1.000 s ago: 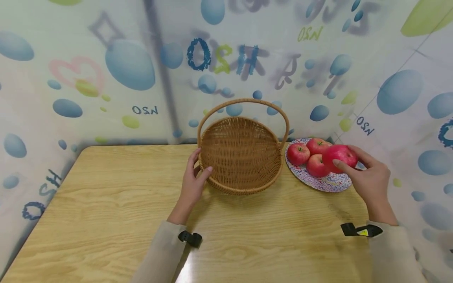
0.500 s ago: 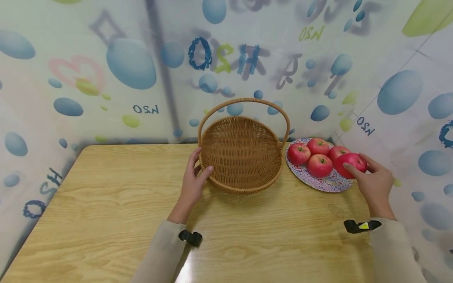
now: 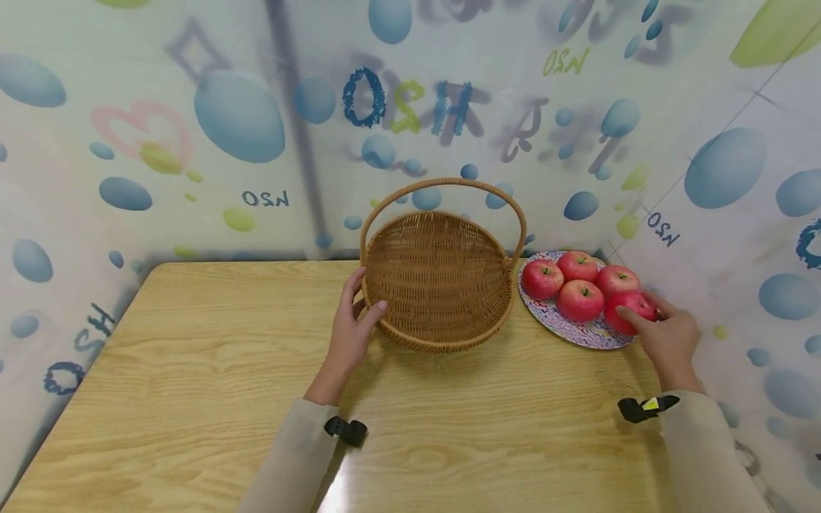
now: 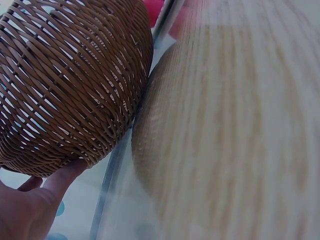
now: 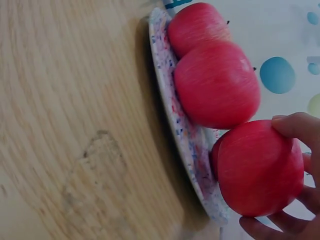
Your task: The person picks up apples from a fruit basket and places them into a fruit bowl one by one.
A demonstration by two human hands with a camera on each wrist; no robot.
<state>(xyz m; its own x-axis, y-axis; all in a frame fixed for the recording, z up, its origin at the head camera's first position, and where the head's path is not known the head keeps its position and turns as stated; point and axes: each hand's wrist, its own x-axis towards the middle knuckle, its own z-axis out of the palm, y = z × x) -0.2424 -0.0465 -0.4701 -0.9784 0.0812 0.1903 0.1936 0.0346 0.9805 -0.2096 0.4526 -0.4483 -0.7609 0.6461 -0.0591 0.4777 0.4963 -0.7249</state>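
Note:
My right hand (image 3: 672,336) grips a red apple (image 3: 625,313) at the right side of a speckled plate (image 3: 564,329). In the right wrist view, thumb and fingers are spread around this apple (image 5: 260,167); whether it touches the plate I cannot tell. Several other red apples (image 3: 580,301) lie together on the plate. To their left stands a brown wicker basket (image 3: 439,285) with a tall arched handle, tilted so its hollow inside faces me. My left hand (image 3: 349,328) holds the basket's left rim, thumb in front. The left wrist view shows the woven underside (image 4: 75,85) above those fingers.
Everything rests on a wooden table (image 3: 212,370) whose back edge meets a patterned wall covering (image 3: 256,199). Another covered wall (image 3: 757,285) rises close beside the plate on the right. A faint ring-shaped mark (image 5: 102,150) shows on the wood in front of the plate.
The right hand first carried the apple rightward from above the other apples, then lowered it leftward to the plate's right side. My left hand and the basket have stayed put.

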